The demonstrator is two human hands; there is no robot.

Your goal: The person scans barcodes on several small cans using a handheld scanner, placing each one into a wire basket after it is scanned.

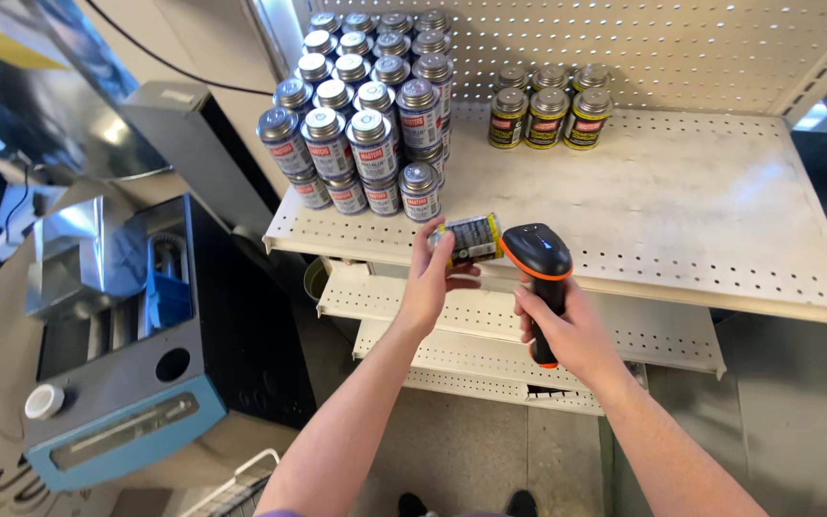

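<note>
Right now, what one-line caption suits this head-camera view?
Left hand holds small yellow-labelled can before black-and-orange handheld scanner gripped in right hand.

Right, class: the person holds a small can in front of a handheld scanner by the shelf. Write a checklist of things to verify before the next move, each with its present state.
1. Left hand grips the yellow-labelled can firmly, fingers around it: ok.
2. Right hand holds the black and orange scanner by its handle: ok.
3. Scanner head points at the can, close beside it: ok.
4. Code on the can faces the scanner: cannot tell.
5. Bare space on the white shelf beside the stacks: ok.
6. Stack of blue-labelled cans and yellow-labelled group stand upright, steady: ok.
</note>
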